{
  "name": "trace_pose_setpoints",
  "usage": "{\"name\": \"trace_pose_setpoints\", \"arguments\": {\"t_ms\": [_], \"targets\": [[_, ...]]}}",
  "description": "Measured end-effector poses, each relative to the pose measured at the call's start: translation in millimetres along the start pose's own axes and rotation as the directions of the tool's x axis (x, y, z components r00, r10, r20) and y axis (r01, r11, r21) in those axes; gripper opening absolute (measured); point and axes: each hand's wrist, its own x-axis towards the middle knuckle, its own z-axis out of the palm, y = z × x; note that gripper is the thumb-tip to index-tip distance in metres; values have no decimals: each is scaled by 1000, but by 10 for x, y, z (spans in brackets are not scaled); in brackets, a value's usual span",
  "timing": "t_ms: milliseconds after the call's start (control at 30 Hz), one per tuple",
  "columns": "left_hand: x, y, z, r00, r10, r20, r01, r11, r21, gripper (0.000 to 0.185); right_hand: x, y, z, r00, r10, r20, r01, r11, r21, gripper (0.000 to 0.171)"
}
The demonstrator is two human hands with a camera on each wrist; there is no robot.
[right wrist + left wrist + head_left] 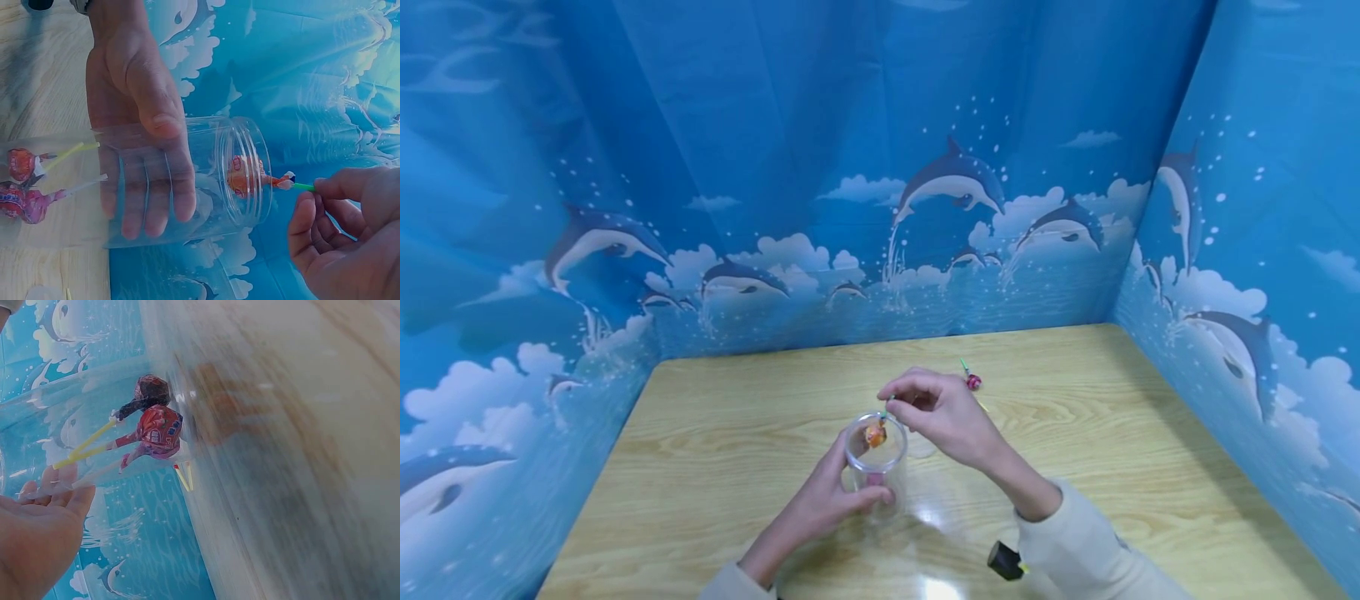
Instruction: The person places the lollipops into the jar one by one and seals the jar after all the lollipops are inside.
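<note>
The clear plastic jar (876, 463) stands upright near the middle of the wooden table (715, 450), and the left hand (820, 504) wraps its side, thumb in front and fingers behind, as the right wrist view shows plainly. Two wrapped lollipops (156, 422) already lie at its bottom. The right hand (942, 414) pinches the green stick of an orange lollipop (875, 433) between thumb and fingertips, with the candy head sitting just inside the jar's mouth. The likeliest slip, I judge, is the head catching on the threaded rim, or the thin stick twisting out of so light a pinch, so that the sweet falls beside the jar instead of in it; a push from the right hand against the rim could also tip the light jar if the left hand's hold is loose. Room is generous: the blue dolphin backdrop (880, 208) closes the table at the back and both sides but stands well apart from the hands. One more lollipop (972, 380) lies on the table just beyond the right hand, within easy reach.
</note>
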Motion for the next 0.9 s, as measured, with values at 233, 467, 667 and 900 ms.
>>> {"name": "trace_pose_setpoints", "arguments": {"t_ms": [233, 467, 667, 900], "targets": [[6, -12, -1, 1000, 0, 3, 0, 1000, 3, 92, -12, 29, 28, 1000, 4, 11, -4, 1000, -4, 15], [9, -34, -3, 999, 33, 6, -33, 999, 25, 91, -10, 52, 59, 1000, -6, 22, 6, 1000, -2, 15], [4, -19, 1, 1000, 6, 1, -6, 1000, 8, 93, -14, 57, 81, 999, -19, 35, 19, 1000, 2, 16], [14, -49, -7, 997, 77, 18, -77, 997, 7, 84, -23, 63, 84, 999, -15, 38, 15, 1000, -5, 17]]}}
